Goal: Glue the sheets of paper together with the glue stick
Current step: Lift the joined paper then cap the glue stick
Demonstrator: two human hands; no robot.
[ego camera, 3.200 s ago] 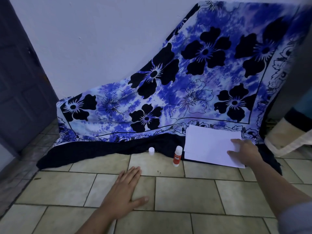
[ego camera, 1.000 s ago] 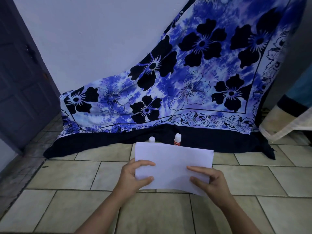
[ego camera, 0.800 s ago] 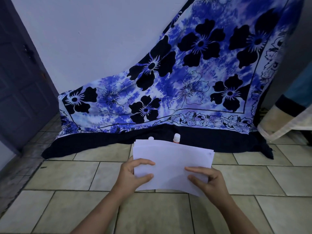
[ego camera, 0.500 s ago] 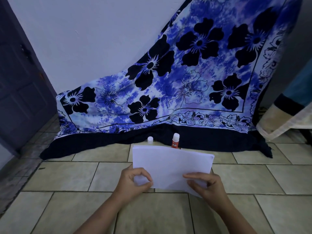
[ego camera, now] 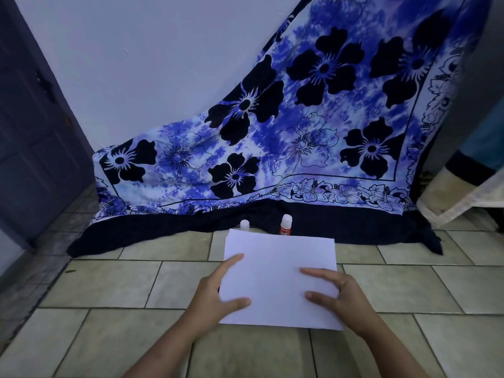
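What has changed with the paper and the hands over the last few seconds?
The paper moved from the right, by the cloth, to the floor in front of the person. The left hand left the floor and joined the right hand on it; both gripped its edges, and now they rest on top with fingers straighter. The glue stick and cap stayed by the cloth.

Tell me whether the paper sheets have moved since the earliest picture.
Yes. The paper sheets went from right of the glue stick to the tiles in front of it, nearer the person.
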